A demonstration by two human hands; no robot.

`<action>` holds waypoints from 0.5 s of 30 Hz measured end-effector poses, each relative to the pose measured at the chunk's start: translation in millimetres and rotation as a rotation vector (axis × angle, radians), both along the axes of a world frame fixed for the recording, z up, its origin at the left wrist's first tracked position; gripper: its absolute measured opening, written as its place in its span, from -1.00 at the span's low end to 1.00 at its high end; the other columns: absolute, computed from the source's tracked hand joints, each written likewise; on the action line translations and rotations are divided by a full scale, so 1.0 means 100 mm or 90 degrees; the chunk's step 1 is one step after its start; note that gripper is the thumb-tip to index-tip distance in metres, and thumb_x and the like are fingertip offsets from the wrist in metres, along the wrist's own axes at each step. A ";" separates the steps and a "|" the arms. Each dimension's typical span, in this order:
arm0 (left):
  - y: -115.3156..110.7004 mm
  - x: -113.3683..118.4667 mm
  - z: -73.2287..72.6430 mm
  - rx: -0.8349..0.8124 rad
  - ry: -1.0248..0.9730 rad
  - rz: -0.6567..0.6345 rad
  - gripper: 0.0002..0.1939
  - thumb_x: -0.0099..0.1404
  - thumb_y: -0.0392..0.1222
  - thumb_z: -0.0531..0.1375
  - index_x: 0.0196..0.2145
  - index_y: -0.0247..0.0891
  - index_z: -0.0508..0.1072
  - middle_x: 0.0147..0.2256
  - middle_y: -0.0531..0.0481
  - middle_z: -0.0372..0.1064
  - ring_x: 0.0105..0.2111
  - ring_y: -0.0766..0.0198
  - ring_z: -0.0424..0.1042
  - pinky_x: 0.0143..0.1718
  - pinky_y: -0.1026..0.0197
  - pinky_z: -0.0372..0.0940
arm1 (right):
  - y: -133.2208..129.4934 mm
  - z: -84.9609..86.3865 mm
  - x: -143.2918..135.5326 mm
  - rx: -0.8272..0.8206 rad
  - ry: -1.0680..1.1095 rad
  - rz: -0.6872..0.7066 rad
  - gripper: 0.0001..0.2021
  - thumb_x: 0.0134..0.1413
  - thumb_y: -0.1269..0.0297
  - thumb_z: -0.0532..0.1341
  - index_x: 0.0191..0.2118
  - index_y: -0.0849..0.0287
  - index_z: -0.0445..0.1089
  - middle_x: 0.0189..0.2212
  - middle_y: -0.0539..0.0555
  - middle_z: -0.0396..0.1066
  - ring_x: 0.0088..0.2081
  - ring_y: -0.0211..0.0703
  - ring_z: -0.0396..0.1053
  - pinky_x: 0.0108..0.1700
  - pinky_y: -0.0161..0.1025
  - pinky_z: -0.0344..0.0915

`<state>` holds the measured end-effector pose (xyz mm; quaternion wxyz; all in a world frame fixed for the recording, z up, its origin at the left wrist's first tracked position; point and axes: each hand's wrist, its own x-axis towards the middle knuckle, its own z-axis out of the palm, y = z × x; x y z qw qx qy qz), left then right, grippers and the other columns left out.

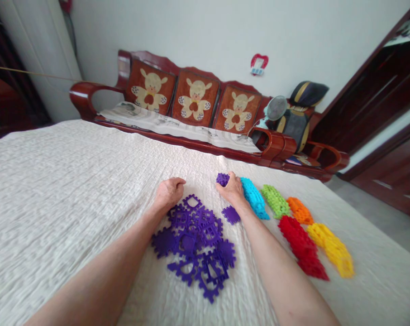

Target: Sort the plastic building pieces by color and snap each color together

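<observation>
Toward the quilt's (89, 181) far edge, our right fingers (231, 178) grip a purple stack (221, 179); left fingers (178, 181) curl, hold unclear. Five coloured stacks (302, 246) look done; purple tiles (187, 242) remain.

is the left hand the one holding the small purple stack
No, the right hand has its fingers around the small purple stack, apart from the left hand.

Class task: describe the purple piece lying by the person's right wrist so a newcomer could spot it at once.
On the white quilted cover, find the person's right hand, gripping a small purple bundle. Just below that hand in the picture, beside the forearm, lies one flat, tooth-edged purple piece. Unlike the heap of purple pieces to its left, it lies alone.
</observation>
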<state>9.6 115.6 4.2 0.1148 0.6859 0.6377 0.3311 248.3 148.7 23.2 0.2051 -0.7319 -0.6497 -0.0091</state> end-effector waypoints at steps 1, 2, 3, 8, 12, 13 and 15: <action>0.00 0.00 0.00 0.001 0.002 0.000 -0.63 0.26 -0.27 0.03 -0.13 -0.18 0.59 -0.11 0.02 0.55 -0.08 0.23 0.50 0.03 0.30 0.32 | 0.00 -0.01 0.00 0.006 -0.003 0.001 -0.31 0.00 0.03 0.21 0.20 0.29 0.11 -0.01 0.32 0.32 0.07 0.13 0.29 0.09 -0.09 0.18; 0.00 0.00 0.00 0.002 0.006 0.001 -0.63 0.26 -0.27 0.03 -0.13 -0.17 0.59 -0.11 0.02 0.55 -0.08 0.23 0.50 0.03 0.30 0.31 | 0.01 0.00 0.00 0.010 -0.004 0.002 -0.33 0.01 0.04 0.20 0.19 0.29 0.13 -0.02 0.32 0.33 0.05 0.13 0.30 0.09 -0.09 0.18; 0.00 0.00 0.01 0.003 0.009 0.001 -0.63 0.27 -0.27 0.03 -0.13 -0.17 0.59 -0.11 0.03 0.55 -0.08 0.23 0.50 0.03 0.30 0.31 | 0.00 0.00 0.00 0.013 -0.004 0.004 -0.36 0.02 0.05 0.20 0.18 0.30 0.14 -0.03 0.32 0.34 0.04 0.12 0.31 0.08 -0.10 0.18; -0.01 0.00 0.02 0.000 0.021 0.007 -0.64 0.27 -0.26 0.03 -0.13 -0.16 0.59 -0.12 0.05 0.55 -0.09 0.24 0.50 0.03 0.31 0.32 | 0.01 0.02 0.00 0.019 0.007 -0.009 -0.43 0.04 0.11 0.18 0.14 0.30 0.18 -0.06 0.33 0.35 0.01 0.13 0.32 0.06 -0.10 0.20; -0.01 0.00 0.01 0.006 0.021 0.006 -0.64 0.27 -0.24 0.03 -0.14 -0.15 0.59 -0.12 0.05 0.55 -0.10 0.24 0.51 0.01 0.31 0.32 | 0.03 -0.01 -0.01 0.019 0.019 -0.015 -0.44 0.04 0.11 0.19 0.13 0.30 0.18 -0.05 0.34 0.33 0.00 0.13 0.32 0.07 -0.09 0.19; -0.01 -0.01 0.01 0.005 0.021 0.008 -0.64 0.26 -0.24 0.03 -0.14 -0.15 0.59 -0.12 0.05 0.55 -0.10 0.24 0.51 0.01 0.31 0.32 | 0.02 -0.01 -0.01 0.016 0.026 -0.016 -0.42 0.03 0.11 0.20 0.14 0.30 0.17 -0.04 0.33 0.33 0.01 0.13 0.31 0.08 -0.08 0.18; -0.01 -0.01 0.02 0.000 0.021 0.011 -0.64 0.26 -0.24 0.03 -0.14 -0.15 0.59 -0.12 0.04 0.55 -0.11 0.23 0.51 0.01 0.30 0.32 | 0.00 0.03 -0.01 0.018 0.037 -0.013 -0.38 0.02 0.08 0.21 0.16 0.30 0.14 -0.01 0.33 0.30 0.06 0.15 0.26 0.10 -0.05 0.16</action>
